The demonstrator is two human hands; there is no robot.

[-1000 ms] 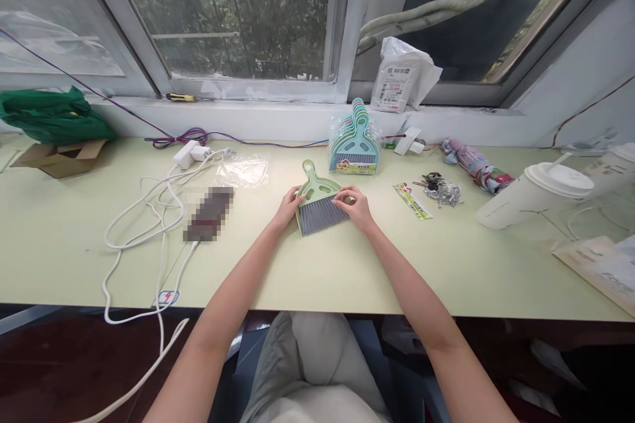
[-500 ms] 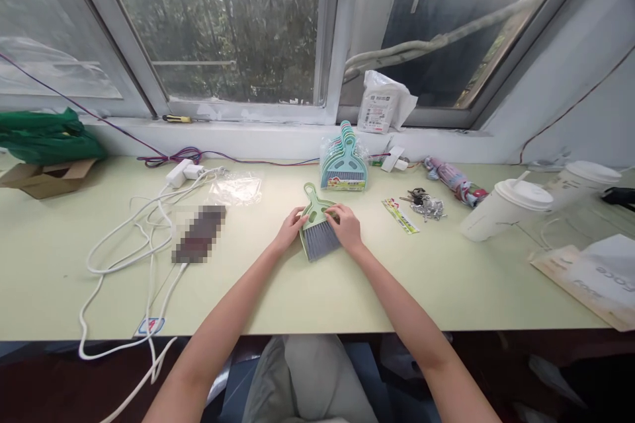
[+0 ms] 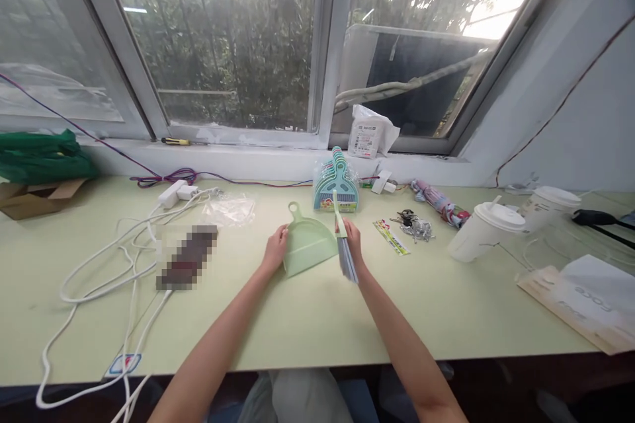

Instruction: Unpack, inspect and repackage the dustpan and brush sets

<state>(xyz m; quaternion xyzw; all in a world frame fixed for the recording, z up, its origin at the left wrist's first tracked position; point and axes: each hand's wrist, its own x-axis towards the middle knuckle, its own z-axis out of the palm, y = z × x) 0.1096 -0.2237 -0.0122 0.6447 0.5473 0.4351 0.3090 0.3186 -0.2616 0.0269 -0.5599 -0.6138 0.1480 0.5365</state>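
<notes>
A light green dustpan [image 3: 308,246] lies in front of me with its looped handle pointing away. My left hand [image 3: 276,248] grips its left edge, fingers closed on the rim. My right hand [image 3: 354,244] is closed on a small hand brush [image 3: 346,258], turned edge-on with its grey bristles pointing down and its green handle up. The brush is apart from the pan, just off its right side. Beyond them stands a stack of dustpan and brush sets [image 3: 337,188] in clear wrapping. A printed label strip [image 3: 391,236] lies to the right of my right hand.
On the left are white charging cables [image 3: 89,277], a blurred-out phone [image 3: 188,258] and clear plastic wrap [image 3: 229,209]. Keys [image 3: 417,225], a folded umbrella [image 3: 440,203], lidded white cups [image 3: 483,231] and a paper bag [image 3: 585,304] occupy the right side.
The brush has come out of the dustpan, lifted to the right by my right hand and turned edge-on. The pan's inside now shows. The head view has tilted up slightly.
</notes>
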